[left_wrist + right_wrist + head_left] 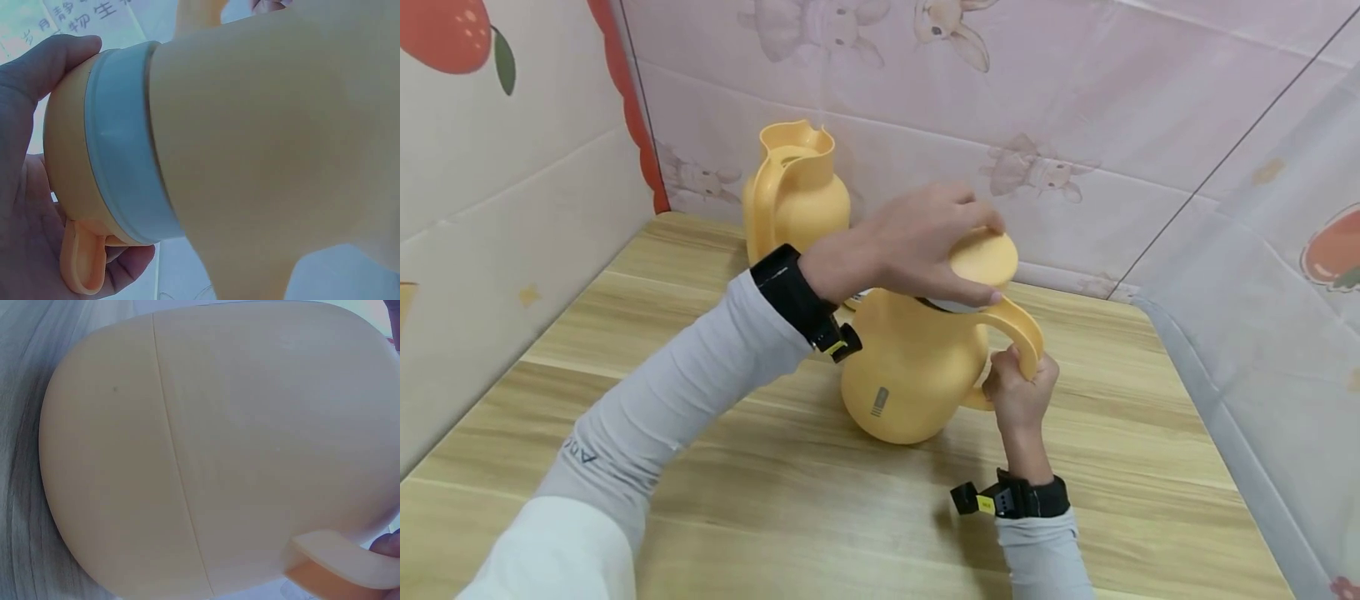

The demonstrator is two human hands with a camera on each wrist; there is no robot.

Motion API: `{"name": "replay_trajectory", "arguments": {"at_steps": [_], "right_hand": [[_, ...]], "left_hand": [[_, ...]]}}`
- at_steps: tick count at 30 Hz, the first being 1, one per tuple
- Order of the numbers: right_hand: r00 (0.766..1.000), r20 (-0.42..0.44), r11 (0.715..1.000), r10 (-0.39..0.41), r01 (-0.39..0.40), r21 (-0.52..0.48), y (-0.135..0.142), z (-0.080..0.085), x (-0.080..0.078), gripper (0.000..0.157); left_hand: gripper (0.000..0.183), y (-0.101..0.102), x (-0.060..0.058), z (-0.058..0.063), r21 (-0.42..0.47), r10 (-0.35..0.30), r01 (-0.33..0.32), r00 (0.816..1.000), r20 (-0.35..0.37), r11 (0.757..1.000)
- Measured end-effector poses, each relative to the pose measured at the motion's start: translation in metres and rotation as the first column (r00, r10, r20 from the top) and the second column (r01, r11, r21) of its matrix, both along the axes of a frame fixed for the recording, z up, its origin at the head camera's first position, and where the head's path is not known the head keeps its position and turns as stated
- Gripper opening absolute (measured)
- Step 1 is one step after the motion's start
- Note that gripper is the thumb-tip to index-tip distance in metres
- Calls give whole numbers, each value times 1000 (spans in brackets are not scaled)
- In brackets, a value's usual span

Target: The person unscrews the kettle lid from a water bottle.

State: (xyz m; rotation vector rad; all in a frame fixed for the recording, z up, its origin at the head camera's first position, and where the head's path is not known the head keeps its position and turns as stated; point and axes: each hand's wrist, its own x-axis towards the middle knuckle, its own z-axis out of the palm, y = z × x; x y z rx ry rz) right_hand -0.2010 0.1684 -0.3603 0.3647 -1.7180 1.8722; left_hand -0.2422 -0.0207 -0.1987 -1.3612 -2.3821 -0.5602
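Observation:
A yellow vacuum jug [910, 375] stands on the wooden table, slightly tilted in the head view. My right hand [1024, 387] grips its curved handle [1021, 323]. Over the mouth, my left hand [917, 242] holds the round yellow lid [988, 260], thumb on one side and fingers round the other. The left wrist view shows the lid's pale ring [125, 144] against the jug's neck, and a small tab [84, 265] at its edge. How deep the lid sits is hidden. In the right wrist view, the jug body [187, 450] fills most of the frame.
Behind and to the left stands a second yellow jug [808, 204] with a handle and an open spouted top, partly hidden by my left forearm. Printed cloth walls [880, 92] enclose the table [760, 500] at the back and both sides.

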Motion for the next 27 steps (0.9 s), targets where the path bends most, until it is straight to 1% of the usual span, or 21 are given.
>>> {"name": "replay_trajectory", "arguments": {"at_steps": [4, 7, 13, 14, 17, 20, 27], "right_hand": [[1000, -4, 1000, 9, -9, -12, -1, 1, 1, 33], [1000, 1, 1000, 12, -12, -10, -1, 1, 1, 33], [1000, 24, 1000, 4, -4, 15, 1, 0, 0, 33], [1000, 24, 1000, 7, -7, 13, 1, 0, 0, 33], [1000, 28, 1000, 8, -8, 6, 1, 0, 0, 34], [999, 32, 1000, 13, -13, -8, 0, 1, 1, 35], [999, 38, 1000, 13, -13, -3, -1, 1, 0, 34]], "left_hand": [[56, -2, 1, 1, 10, 6, -6, 1000, 8, 1000], [58, -8, 4, 5, 25, 20, -21, 999, 40, 999], [58, -25, 14, 11, 72, 69, -77, 993, 100, 994], [57, -29, 15, 11, 81, 80, -88, 992, 100, 993], [57, -38, 19, 11, 103, 96, -107, 989, 115, 989], [59, -46, 22, 9, 99, 118, -131, 985, 128, 986], [62, -65, 29, 6, 92, 163, -176, 978, 131, 980]]}}
